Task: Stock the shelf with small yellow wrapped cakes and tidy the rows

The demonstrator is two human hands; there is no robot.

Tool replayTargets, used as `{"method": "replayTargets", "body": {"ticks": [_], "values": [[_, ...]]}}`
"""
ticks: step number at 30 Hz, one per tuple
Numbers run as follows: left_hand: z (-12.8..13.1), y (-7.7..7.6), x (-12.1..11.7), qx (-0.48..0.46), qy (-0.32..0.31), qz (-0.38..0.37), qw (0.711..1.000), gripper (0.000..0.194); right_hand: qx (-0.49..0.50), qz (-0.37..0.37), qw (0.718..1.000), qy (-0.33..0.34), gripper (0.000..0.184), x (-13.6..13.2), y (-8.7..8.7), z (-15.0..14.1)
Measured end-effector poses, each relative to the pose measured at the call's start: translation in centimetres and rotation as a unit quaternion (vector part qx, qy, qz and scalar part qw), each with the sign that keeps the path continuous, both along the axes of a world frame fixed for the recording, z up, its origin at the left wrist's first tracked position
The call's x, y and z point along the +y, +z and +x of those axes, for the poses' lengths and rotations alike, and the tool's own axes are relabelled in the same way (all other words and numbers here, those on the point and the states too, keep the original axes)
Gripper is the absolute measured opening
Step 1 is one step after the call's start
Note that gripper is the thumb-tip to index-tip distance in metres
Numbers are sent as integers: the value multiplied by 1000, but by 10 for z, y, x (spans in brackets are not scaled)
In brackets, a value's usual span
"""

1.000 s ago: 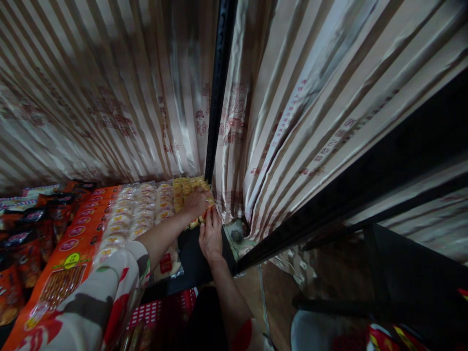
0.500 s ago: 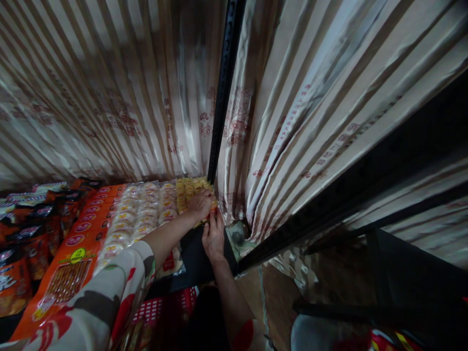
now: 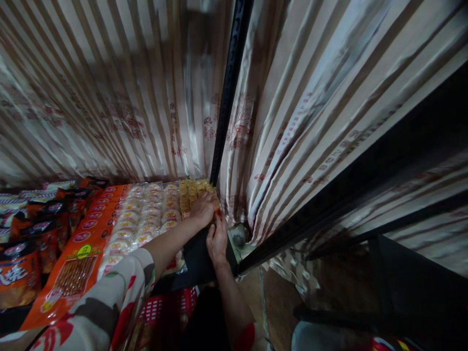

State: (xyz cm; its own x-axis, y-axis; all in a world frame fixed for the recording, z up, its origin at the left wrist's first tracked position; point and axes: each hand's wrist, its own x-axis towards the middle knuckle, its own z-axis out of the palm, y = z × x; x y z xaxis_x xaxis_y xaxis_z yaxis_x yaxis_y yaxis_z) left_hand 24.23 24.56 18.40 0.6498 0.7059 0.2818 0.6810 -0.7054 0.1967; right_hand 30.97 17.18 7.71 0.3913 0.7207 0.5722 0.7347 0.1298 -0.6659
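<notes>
My left hand [image 3: 202, 209] reaches across the front of the shelf, fingers curled over the end of a row of yellow snack packets [image 3: 193, 187]. Right beside it, my right hand [image 3: 218, 239] points upward, its fingertips against the same packet end, where a small orange-red patch shows between the hands. The fingers partly hide the packet they grip. To the left lie rows of clear packs of round white crackers [image 3: 148, 209], partly covered by my left forearm.
Orange snack packs [image 3: 93, 224] and black-and-orange bags [image 3: 18, 273] fill the shelf's left side. A black upright post [image 3: 230, 87] stands behind my hands, with pleated curtain [image 3: 146, 97] around it. Below the dark shelf [image 3: 199, 256] is a red basket [image 3: 151, 309].
The view has shifted slightly, so the shelf goods appear a little further right. Both hands stay at the yellow packets, with my left hand's fingers shifted slightly over them.
</notes>
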Motion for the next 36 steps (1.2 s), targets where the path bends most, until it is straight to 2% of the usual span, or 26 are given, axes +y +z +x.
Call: {"method": "replayTargets", "body": {"ticks": [6,13,20,30,36], "values": [[-7,-3,-39,-9,22,-60,998,22,3,20,999,33,47,-14,0,-5],[-20,-21,-83,-39,62,-130,989,27,57,-19,998,7,42,-41,-5,-17],[-37,-24,-112,-30,84,-183,979,30,69,-56,996,12,40,-62,-13,-28],[-64,-22,-143,-11,95,-225,970,33,15,-110,992,59,33,-96,0,-37],[-86,-36,-161,-37,78,-224,971,31,-43,-129,986,98,33,-115,14,-44]]}}
